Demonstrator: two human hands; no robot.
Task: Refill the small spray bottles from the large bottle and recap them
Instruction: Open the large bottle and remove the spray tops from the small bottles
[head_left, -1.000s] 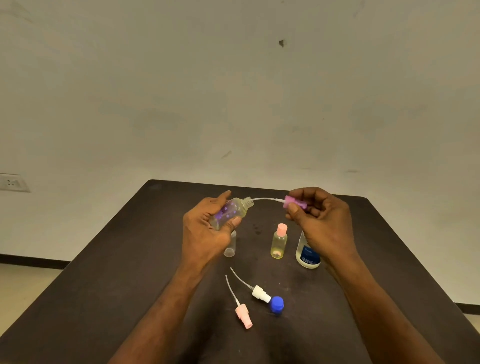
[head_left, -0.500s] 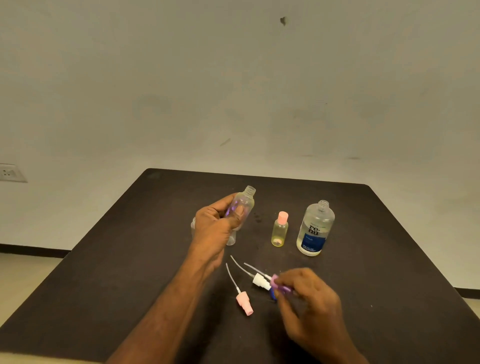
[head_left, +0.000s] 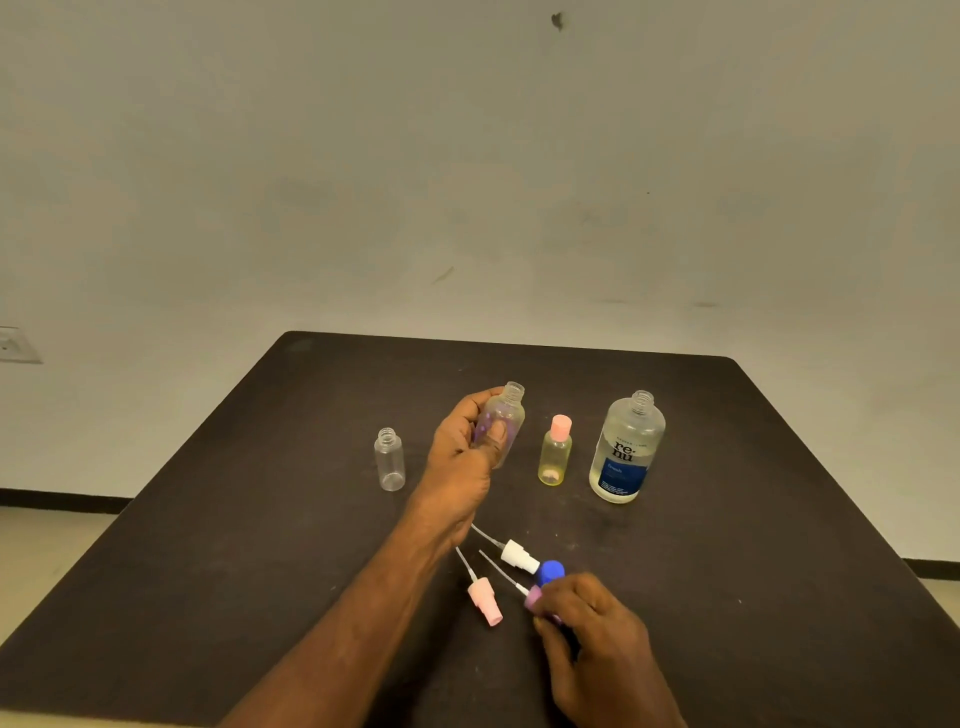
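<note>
My left hand (head_left: 462, 457) grips an uncapped clear purple-tinted spray bottle (head_left: 503, 423) above the dark counter (head_left: 260, 519), left of the large clear blue-labelled bottle (head_left: 626, 449). Nearer me than that bottle, my right hand (head_left: 592, 631) pinches a purple spray cap (head_left: 532, 597).

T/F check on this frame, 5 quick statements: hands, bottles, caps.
1. The left hand grips an uncapped bottle. True.
2. The large bottle is capped. False: its neck is open.
3. The right hand pinches the purple sprayer. True.
4. The yellow bottle has no cap. False: it wears a pink cap.
5. The clear bottle lies on its side. False: it stands upright.
</note>
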